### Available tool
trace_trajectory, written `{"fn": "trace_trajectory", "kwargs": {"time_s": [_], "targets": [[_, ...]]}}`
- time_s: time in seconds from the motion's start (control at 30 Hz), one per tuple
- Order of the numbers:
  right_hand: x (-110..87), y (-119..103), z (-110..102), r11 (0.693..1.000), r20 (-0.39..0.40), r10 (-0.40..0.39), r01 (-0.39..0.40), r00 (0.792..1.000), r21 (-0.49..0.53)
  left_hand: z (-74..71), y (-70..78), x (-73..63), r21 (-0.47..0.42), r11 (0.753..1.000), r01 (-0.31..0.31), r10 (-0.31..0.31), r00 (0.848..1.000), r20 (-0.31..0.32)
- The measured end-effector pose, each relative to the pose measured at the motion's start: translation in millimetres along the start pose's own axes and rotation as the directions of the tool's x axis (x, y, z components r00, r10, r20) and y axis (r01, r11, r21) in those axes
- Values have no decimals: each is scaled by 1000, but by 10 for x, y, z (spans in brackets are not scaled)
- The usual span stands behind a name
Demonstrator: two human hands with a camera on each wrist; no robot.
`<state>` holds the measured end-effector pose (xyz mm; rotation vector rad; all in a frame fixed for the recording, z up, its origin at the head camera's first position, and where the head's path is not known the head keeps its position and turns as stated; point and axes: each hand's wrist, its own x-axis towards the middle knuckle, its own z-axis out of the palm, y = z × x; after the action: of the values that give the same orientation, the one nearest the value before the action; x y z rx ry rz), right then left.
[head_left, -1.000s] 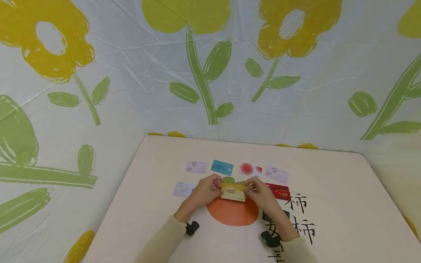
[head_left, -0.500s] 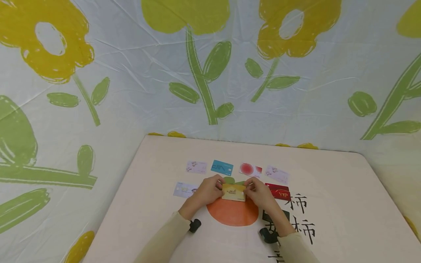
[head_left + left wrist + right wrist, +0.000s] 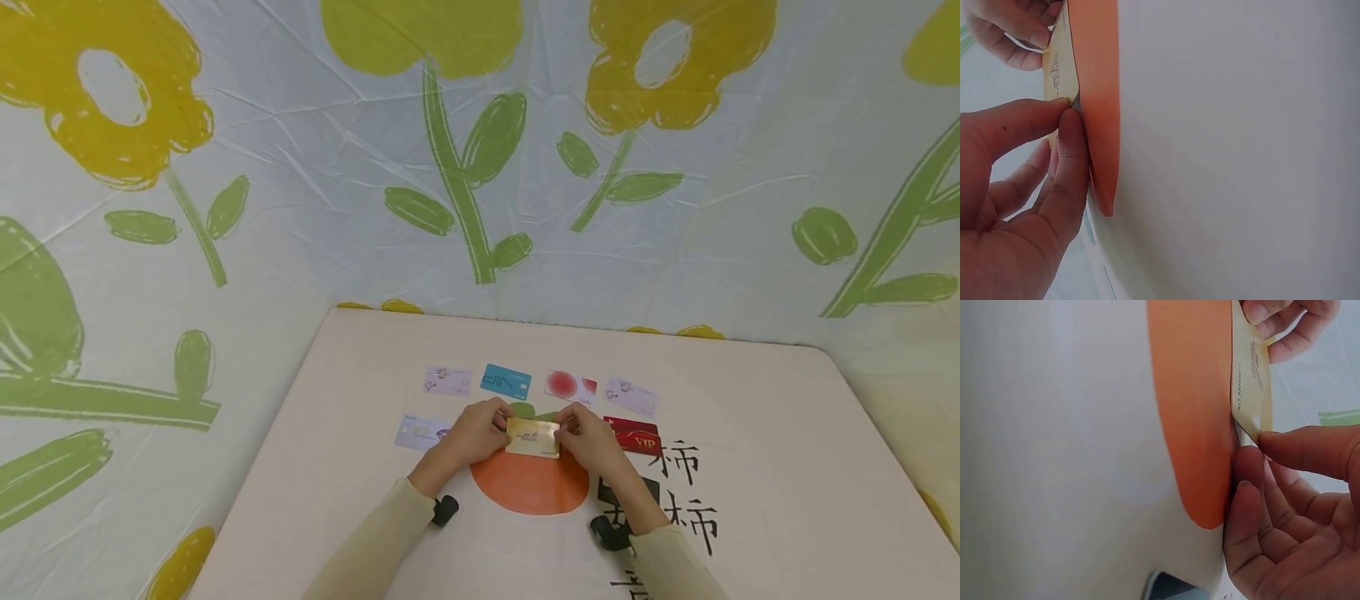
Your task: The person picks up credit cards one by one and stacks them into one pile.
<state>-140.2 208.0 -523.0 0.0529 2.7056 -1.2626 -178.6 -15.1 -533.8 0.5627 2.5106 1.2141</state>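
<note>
A gold card (image 3: 533, 438) with dark lettering is held between both hands over the printed orange persimmon (image 3: 530, 487) on the tablecloth. My left hand (image 3: 477, 432) pinches its left end between thumb and fingers. At the opposite end, the thumb and fingers of my right hand (image 3: 593, 438) pinch it too. In the right wrist view the card (image 3: 1250, 375) stands tilted, its lower long edge close to the cloth, with a printed number along it. The left wrist view shows the left thumb and index fingertips (image 3: 1071, 122) at the card's corner.
Behind the hands lie a pale floral card (image 3: 447, 381), a blue card (image 3: 506, 382), a red-dotted white card (image 3: 572, 387) and another floral card (image 3: 632, 397). A lilac card (image 3: 418, 432) is at left; a red VIP card (image 3: 637, 437) and a dark card (image 3: 648, 490) are at right.
The left hand and the gold card have shifted slightly right, and the card's tilt has changed so its face looks lighter. Both hands keep their pinch.
</note>
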Motion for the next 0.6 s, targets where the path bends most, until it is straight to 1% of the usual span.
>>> {"fn": "trace_trajectory", "kwargs": {"time_s": [0.2, 0.37, 0.6], "targets": [[-14, 0, 13, 1000, -10, 9, -9, 1000, -15, -4, 1, -3, 25, 1000, 12, -12, 1000, 2], [-25, -5, 11, 1000, -22, 10, -11, 1000, -25, -15, -5, 5, 29, 1000, 5, -5, 1000, 7], [-30, 6, 6, 1000, -12, 15, -15, 1000, -22, -26, -1, -2, 27, 1000, 9, -9, 1000, 17]]}}
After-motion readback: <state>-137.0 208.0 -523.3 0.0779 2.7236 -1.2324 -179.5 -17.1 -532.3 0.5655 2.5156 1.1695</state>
